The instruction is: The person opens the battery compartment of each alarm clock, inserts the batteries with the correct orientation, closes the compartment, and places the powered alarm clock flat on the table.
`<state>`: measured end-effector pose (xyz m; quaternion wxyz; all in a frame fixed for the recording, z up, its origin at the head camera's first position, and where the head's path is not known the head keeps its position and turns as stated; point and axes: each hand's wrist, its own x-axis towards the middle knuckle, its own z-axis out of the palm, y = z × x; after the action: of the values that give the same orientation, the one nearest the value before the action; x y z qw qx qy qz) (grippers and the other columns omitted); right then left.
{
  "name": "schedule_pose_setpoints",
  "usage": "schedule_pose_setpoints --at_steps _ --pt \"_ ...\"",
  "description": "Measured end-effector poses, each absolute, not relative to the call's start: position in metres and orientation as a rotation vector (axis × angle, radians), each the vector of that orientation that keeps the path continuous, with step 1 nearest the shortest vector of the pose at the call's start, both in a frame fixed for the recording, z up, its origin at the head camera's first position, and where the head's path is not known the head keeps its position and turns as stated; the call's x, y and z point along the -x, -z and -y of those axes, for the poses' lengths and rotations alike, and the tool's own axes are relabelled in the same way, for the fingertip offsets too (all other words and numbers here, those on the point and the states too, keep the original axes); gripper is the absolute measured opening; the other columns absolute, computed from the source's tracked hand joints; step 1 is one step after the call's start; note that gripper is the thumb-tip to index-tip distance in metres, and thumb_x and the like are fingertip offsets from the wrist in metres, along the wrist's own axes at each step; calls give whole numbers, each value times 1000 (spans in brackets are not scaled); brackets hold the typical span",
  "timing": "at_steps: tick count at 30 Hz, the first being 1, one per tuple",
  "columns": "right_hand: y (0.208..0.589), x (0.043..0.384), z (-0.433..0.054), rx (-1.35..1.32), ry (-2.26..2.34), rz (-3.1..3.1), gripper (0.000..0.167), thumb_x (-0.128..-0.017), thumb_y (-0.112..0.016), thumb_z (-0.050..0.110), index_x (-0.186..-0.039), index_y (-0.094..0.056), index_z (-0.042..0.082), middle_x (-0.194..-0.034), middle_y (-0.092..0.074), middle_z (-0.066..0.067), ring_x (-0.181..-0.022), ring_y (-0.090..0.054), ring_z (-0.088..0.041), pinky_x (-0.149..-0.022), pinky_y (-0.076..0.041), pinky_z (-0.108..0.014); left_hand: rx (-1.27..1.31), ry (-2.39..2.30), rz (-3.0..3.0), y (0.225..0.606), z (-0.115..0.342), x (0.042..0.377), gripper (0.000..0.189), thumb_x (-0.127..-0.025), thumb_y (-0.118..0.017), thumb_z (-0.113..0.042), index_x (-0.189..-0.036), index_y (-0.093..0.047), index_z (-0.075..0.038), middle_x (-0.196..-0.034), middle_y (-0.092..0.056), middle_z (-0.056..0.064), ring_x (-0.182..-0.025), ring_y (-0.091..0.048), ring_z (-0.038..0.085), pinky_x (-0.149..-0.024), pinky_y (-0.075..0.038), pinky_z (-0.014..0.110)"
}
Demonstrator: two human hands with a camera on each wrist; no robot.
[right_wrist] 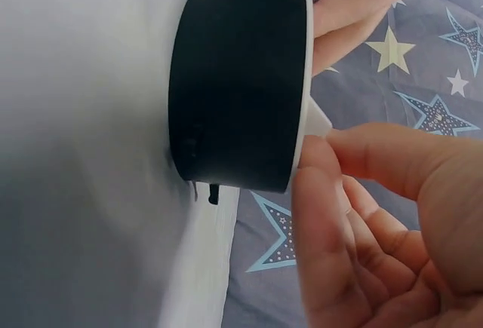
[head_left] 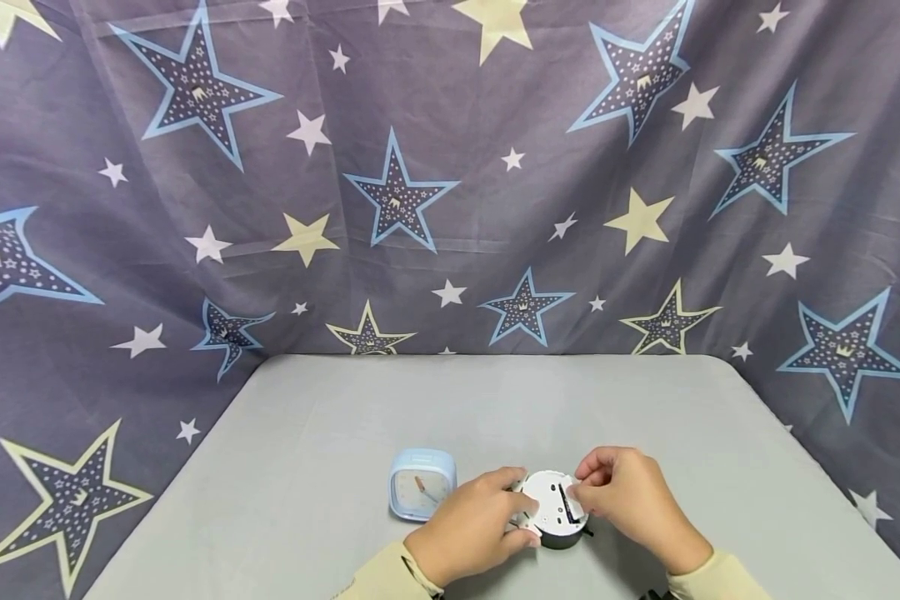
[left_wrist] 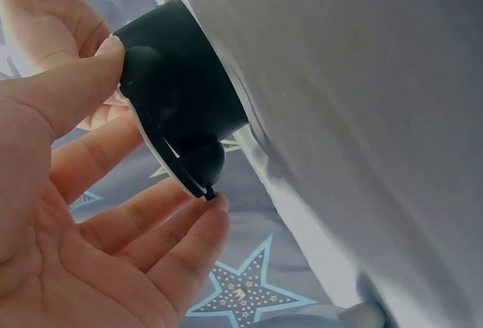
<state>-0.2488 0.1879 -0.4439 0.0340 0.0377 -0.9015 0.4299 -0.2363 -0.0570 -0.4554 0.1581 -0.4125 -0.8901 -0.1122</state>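
A round black clock lies with its white back up on the table, a dark battery slot showing in that back. My left hand grips it by the left edge, thumb on the near side and fingers spread around the rim. With thumb and fingertips, my right hand pinches a small white battery cover, which stands tilted out from the back beside the slot. The black side wall fills much of the right wrist view. The clock's face is hidden underneath.
Just left of my left hand stands a light blue square alarm clock, upright with its dial facing me. Both rest on a pale grey covered table. Behind it hangs a grey curtain patterned with stars.
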Motion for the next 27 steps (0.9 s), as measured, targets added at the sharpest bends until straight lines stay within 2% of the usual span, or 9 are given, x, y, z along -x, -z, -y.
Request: schedule_pose_setpoints --at_steps 10,27 --pt "445 246 -182 -139 -1159 2772 19 -74 -86 12 -74 -68 20 -63 -64 11 -59 -59 -7 -57 -47 -22 1186 333 2555 456 57 238 33 -87 -79 -46 -112 -80 -25 -131 -69 7 -121 -66 14 -98 -54 28" --pt "447 245 -180 -127 -1106 2773 19 -74 -85 13 -73 -68 21 -63 -63 11 -60 -57 -6 -57 -45 -22 1180 342 2557 457 56 239 34 -87 -79 -47 -112 -80 -24 -131 -70 6 -121 -66 14 -98 -54 28"
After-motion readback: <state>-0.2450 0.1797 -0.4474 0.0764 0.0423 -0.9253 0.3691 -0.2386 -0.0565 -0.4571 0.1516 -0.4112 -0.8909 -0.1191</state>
